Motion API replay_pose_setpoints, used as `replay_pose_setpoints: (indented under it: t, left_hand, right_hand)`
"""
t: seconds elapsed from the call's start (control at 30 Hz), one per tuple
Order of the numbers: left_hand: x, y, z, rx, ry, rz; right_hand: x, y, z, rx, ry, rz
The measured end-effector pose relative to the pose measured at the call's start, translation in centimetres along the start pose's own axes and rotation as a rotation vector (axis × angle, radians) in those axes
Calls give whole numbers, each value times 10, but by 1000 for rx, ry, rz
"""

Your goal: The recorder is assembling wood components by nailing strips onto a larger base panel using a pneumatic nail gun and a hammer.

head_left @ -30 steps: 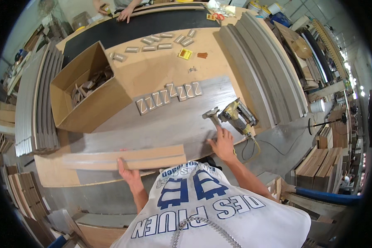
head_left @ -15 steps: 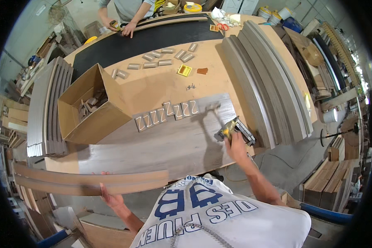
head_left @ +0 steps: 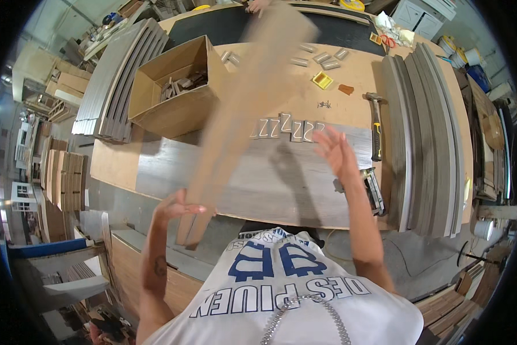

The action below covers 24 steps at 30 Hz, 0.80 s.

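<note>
The left hand (head_left: pixel 175 207) pinches a long, narrow, tan wooden strip (head_left: pixel 232 126) near its near end, thumb on one side and fingers partly hidden behind it. The strip, blurred along its length, is raised at a slant over the left-centre of the table, its far end pointing away and to the right. The right hand (head_left: pixel 336 152) holds nothing, its fingers spread in the air above the right part of a flat, grey, wood-grain panel (head_left: pixel 247 184), near a row of small, grey, rectangular blocks (head_left: pixel 297 131) bearing white zigzag lines. To its right lie a black-and-yellow-handled metal hammer (head_left: pixel 376 135) and, nearer, a dark nail gun (head_left: pixel 374 192), both beside a right-hand stack of long grey boards (head_left: pixel 425 144). An open, brown cardboard box (head_left: pixel 175 112) stands on the far left.
</note>
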State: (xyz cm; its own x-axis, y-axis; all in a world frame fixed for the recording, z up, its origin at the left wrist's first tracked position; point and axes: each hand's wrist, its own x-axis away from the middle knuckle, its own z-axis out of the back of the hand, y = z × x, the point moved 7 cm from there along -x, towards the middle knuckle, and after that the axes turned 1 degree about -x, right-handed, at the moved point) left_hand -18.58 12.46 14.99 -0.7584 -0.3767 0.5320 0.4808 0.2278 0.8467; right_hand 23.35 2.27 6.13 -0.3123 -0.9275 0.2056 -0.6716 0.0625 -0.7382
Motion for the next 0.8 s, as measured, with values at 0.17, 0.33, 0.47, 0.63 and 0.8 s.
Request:
replay_pose_setpoints:
  t: [0.17,0.33,0.47,0.63,0.8]
  left_hand:
    - [-44,-61,40,-236,-425,370]
    - [-81,-94,107,-322,-715,748]
    - [-116,-84,144,-1111,-520,516]
    - [-124,-43,91,-1118,257,-434]
    - [-150,-47,-43,-960,141,-653]
  right_hand:
    - [34,71,-40,-558,18,-9]
    - [82,149,11,-345,554,46]
    - [107,153,12,-186,719,-46]
    - [153,137,55,781,1028,41]
    - [113,117,19,1295,929,106]
